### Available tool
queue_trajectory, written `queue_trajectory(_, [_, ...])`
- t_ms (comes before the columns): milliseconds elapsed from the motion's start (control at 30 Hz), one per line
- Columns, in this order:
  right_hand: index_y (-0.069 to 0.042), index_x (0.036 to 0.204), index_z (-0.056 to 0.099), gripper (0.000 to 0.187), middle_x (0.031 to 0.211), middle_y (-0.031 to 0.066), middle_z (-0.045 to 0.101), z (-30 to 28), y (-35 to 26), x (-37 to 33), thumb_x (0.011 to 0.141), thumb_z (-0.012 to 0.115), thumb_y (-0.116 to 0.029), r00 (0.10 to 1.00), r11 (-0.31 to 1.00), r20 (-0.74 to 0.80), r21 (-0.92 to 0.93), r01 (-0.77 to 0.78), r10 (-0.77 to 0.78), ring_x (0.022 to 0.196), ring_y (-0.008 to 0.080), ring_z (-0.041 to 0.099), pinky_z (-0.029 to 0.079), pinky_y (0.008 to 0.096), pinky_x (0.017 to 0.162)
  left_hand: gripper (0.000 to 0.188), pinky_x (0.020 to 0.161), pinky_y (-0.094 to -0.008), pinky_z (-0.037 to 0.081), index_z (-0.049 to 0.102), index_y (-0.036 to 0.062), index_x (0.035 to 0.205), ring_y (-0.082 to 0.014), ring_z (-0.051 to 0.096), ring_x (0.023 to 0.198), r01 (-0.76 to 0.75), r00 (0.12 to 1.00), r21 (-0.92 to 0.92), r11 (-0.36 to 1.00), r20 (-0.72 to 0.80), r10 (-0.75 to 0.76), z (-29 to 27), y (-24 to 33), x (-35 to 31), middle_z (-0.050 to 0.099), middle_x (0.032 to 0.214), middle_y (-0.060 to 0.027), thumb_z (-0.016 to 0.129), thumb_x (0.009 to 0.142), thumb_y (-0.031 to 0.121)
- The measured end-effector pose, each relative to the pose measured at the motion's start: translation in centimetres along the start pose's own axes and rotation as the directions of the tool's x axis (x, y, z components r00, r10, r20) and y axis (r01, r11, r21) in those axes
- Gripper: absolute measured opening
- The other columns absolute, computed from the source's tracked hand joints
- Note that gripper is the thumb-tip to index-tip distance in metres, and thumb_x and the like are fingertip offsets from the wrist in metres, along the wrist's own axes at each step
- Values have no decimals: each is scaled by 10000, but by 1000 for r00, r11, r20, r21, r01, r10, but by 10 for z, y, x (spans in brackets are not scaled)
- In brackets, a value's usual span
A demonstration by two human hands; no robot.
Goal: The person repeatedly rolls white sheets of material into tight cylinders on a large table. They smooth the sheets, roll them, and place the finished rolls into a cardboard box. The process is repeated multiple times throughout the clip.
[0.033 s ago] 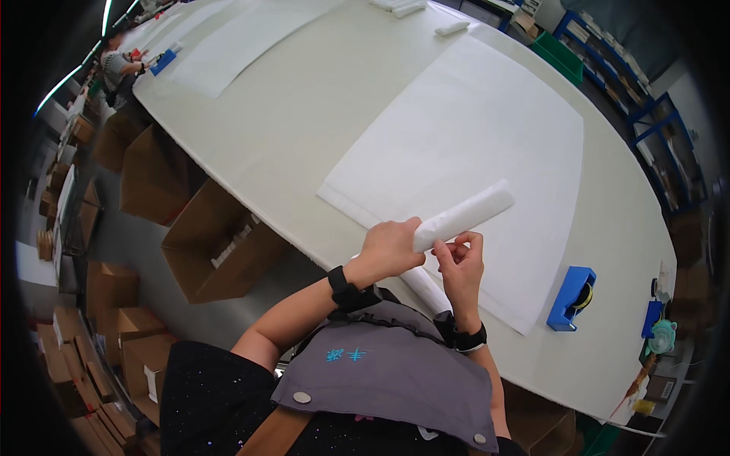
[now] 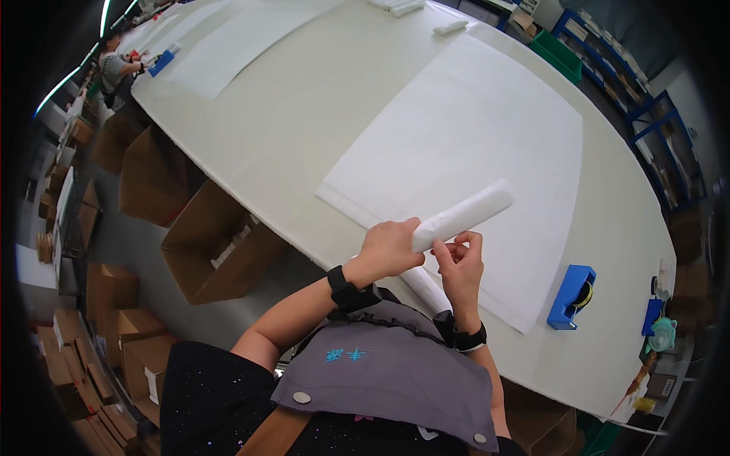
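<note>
My left hand (image 2: 389,248) is wrapped round the near end of a short white roll (image 2: 470,215), which slants up to the right over a large white sheet (image 2: 471,121). My right hand (image 2: 461,267) is just below the roll, its thumb and fingers drawn together in a pinch, with the thumb tip at the roll's lower side. Whatever those fingers hold is too small to make out. Under my wrists, a second white roll (image 2: 426,289) lies along the table's front edge, partly covered by my hands.
A blue tape dispenser (image 2: 572,297) stands right of the sheet on the pale table (image 2: 266,137). More white rolls (image 2: 450,28) lie at the far side. Open cardboard boxes (image 2: 190,262) stand below the left edge. A co-worker (image 2: 114,68) stands at far left.
</note>
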State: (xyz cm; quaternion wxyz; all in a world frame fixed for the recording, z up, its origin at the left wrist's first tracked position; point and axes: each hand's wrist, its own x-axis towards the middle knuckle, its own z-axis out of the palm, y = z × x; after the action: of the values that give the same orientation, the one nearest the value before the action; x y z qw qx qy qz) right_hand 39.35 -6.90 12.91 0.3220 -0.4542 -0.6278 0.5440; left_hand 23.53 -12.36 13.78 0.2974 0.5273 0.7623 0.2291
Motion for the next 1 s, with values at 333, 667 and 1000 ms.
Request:
queue_trajectory(333, [-29,950,537,391,702,59,678,-9,-1,-2,884,797,-313,995,986,37,-142,-82,88,593,113,615,481,253,546,403,569,-313,534,630,-5,1089,-164,649,665,262,858,-637,725,498,128,-14,-11,-1,638,751,-73,732,747,183])
queue_trajectory(667, [-42,1262,576,550,1192,115,645,-60,-18,-4,843,815,-305,809,789,-240,-481,381,-537,1173,223,582,417,475,1040,451,598,-326,541,609,-34,1118,-181,669,706,192,806,-486,852,574,146,-19,-29,0,641,769,-99,735,729,157])
queue_trajectory(1000, [-113,1100,584,452,831,43,633,-74,-11,-6,695,781,-69,805,354,515,-723,593,-294,758,268,659,520,395,616,234,615,-467,488,609,91,857,-318,671,761,-518,854,443,732,312,416,-63,-40,28,658,749,-67,744,665,100])
